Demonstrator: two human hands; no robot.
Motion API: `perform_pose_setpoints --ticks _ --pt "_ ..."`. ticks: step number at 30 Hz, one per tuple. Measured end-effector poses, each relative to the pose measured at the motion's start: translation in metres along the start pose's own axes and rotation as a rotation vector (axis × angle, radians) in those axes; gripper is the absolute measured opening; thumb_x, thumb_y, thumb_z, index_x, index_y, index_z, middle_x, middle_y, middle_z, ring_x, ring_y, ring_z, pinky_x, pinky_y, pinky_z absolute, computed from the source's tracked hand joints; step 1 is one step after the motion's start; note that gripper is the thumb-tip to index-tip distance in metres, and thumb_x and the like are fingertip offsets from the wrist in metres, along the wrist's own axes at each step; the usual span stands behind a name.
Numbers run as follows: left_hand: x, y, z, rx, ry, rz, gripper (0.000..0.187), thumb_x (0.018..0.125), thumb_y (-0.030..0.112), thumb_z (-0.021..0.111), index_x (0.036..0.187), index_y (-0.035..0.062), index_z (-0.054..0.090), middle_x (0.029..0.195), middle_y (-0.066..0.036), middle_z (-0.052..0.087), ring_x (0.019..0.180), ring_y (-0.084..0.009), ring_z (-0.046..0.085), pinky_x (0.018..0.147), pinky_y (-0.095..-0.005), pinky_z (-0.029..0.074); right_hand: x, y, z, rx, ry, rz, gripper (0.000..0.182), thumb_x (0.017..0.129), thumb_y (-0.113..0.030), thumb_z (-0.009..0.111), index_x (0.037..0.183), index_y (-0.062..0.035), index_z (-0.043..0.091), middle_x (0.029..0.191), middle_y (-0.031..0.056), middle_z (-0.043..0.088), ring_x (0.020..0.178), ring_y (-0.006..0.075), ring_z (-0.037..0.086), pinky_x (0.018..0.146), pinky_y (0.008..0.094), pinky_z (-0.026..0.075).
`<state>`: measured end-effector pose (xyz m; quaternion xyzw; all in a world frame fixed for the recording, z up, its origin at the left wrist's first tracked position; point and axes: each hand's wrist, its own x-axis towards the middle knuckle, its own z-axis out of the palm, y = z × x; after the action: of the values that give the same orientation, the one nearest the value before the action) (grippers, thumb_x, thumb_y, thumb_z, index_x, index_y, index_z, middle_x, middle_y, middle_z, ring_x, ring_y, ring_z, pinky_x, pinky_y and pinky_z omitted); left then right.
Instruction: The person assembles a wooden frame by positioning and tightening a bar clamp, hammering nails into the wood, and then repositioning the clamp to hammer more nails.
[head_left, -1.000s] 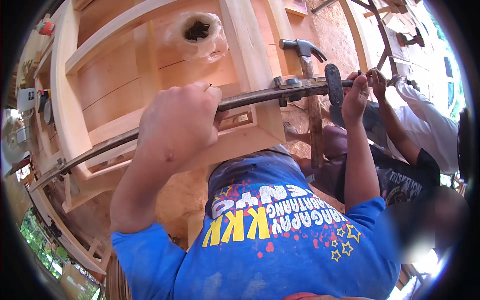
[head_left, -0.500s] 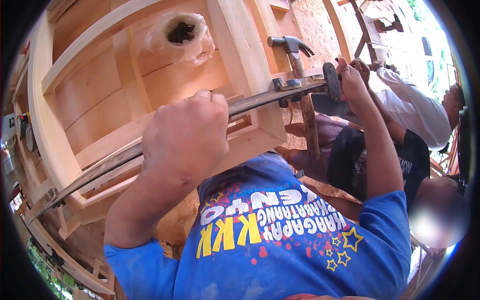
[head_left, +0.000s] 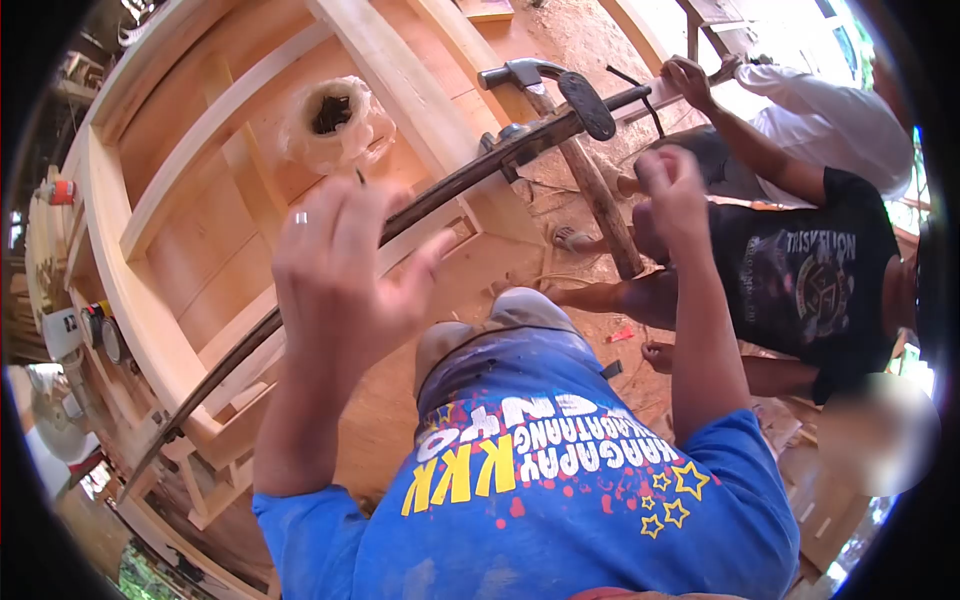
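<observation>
A long dark bar clamp (head_left: 440, 198) lies across the edge of a pale wooden frame (head_left: 400, 95), its rounded end plate (head_left: 586, 106) at the upper right. My left hand (head_left: 335, 265) is open above the bar, fingers spread, a ring on one finger. It covers part of the bar and looks apart from it. Below the clamp's screw end, my right hand (head_left: 676, 195) has curled fingers, slightly blurred, with nothing visible in them. A claw hammer (head_left: 598, 190) has its head beyond the bar, and its wooden handle passes under the bar toward me.
A plastic-wrapped container (head_left: 290, 140) with dark contents sits inside the frame. At the right, one person in a black shirt (head_left: 790, 270) and another in a white shirt (head_left: 840, 125) are close by. A small red object (head_left: 620, 334) lies on the dusty ground.
My left hand has let go of the bar and opened. My right hand has come off the clamp's screw end and moved down toward me. The view has shifted, showing more ground.
</observation>
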<state>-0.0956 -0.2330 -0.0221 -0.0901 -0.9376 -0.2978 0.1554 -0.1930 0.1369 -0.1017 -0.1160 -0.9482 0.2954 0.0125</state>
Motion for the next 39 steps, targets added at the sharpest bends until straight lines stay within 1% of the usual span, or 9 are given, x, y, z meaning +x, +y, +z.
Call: perform_pose_setpoints --ticks 3,6,10,20,23,24,28,36,39 --pt "-0.028 0.019 0.000 -0.011 -0.128 0.084 0.061 0.072 0.030 0.093 0.118 0.0014 0.066 0.110 -0.017 0.066 0.099 -0.0362 0.068 0.088 -0.0470 0.054 -0.032 -0.009 0.009 0.313 -0.545 0.166 0.042 0.101 -0.033 0.070 0.119 0.0039 0.062 0.101 0.0146 0.071 0.094 0.0227 0.070 0.086 0.0354 0.056" --pt "-0.054 0.043 0.019 0.212 -0.266 -0.021 0.077 0.071 0.037 0.093 0.131 0.0007 0.061 0.126 -0.022 0.061 0.111 -0.0387 0.064 0.093 -0.0495 0.054 -0.019 -0.031 0.017 0.418 -0.797 0.177 0.032 0.097 -0.027 0.073 0.105 0.0012 0.060 0.086 0.0101 0.068 0.073 0.0164 0.068 0.066 0.0328 0.057" --pt "-0.061 0.042 0.050 0.319 -0.281 -0.229 0.074 0.072 0.034 0.092 0.130 0.0012 0.060 0.128 -0.020 0.061 0.109 -0.0401 0.066 0.091 -0.0500 0.056 -0.003 -0.022 0.046 0.573 -0.760 0.120 0.026 0.090 -0.016 0.074 0.101 -0.0020 0.055 0.066 0.0032 0.057 0.048 0.0124 0.056 0.044 0.0311 0.047" --pt "-0.049 0.054 0.084 0.572 -0.341 -0.335 0.060 0.072 0.030 0.090 0.120 0.0044 0.064 0.116 -0.016 0.066 0.101 -0.0391 0.070 0.085 -0.0487 0.058 -0.075 0.073 0.023 0.777 -0.847 0.060 0.028 0.088 -0.013 0.071 0.109 -0.0020 0.055 0.074 0.0012 0.054 0.053 0.0093 0.055 0.048 0.0274 0.046" --pt "-0.052 0.060 0.092 0.609 -0.274 -0.325 0.062 0.070 0.029 0.091 0.121 0.0038 0.064 0.116 -0.016 0.066 0.104 -0.0386 0.068 0.089 -0.0487 0.056 -0.098 0.123 0.036 0.579 -0.587 -0.394 0.028 0.089 -0.013 0.071 0.110 -0.0025 0.056 0.074 0.0008 0.055 0.053 0.0084 0.054 0.048 0.0276 0.045" --pt "-0.053 0.060 0.095 0.621 -0.238 -0.313 0.063 0.070 0.028 0.092 0.121 0.0036 0.064 0.116 -0.016 0.066 0.105 -0.0384 0.067 0.091 -0.0487 0.056 -0.110 0.129 0.025 0.647 -0.689 -0.198 0.029 0.085 -0.018 0.076 0.099 0.0005 0.058 0.072 0.0095 0.059 0.067 0.0197 0.064 0.062 0.0379 0.051" --pt "-0.064 0.060 0.100 0.653 -0.189 -0.352 0.069 0.068 0.028 0.093 0.123 0.0028 0.062 0.117 -0.016 0.066 0.110 -0.0372 0.065 0.095 -0.0482 0.052 -0.116 0.121 0.023 0.872 -0.989 0.169 0.026 0.090 -0.019 0.076 0.100 -0.0012 0.059 0.073 0.0057 0.061 0.060 0.0142 0.062 0.055 0.0326 0.050" --pt "-0.068 0.057 0.104 0.659 -0.125 -0.308 0.071 0.068 0.027 0.094 0.124 0.0026 0.060 0.116 -0.015 0.065 0.111 -0.0369 0.064 0.097 -0.0482 0.050 -0.093 0.081 -0.003 1.583 -0.223 0.237 0.012 0.100 -0.010 0.061 0.103 -0.0058 0.051 0.070 0.0019 0.057 0.052 0.0109 0.057 0.046 0.0285 0.046" --pt "-0.071 0.050 0.104 0.683 -0.122 -0.251 0.072 0.067 0.028 0.095 0.125 0.0031 0.060 0.117 -0.015 0.065 0.110 -0.0368 0.064 0.096 -0.0488 0.050 -0.111 0.077 0.025 1.139 -0.618 0.203 0.016 0.095 -0.008 0.062 0.103 -0.0025 0.050 0.070 0.0022 0.057 0.053 0.0161 0.058 0.049 0.0343 0.049"
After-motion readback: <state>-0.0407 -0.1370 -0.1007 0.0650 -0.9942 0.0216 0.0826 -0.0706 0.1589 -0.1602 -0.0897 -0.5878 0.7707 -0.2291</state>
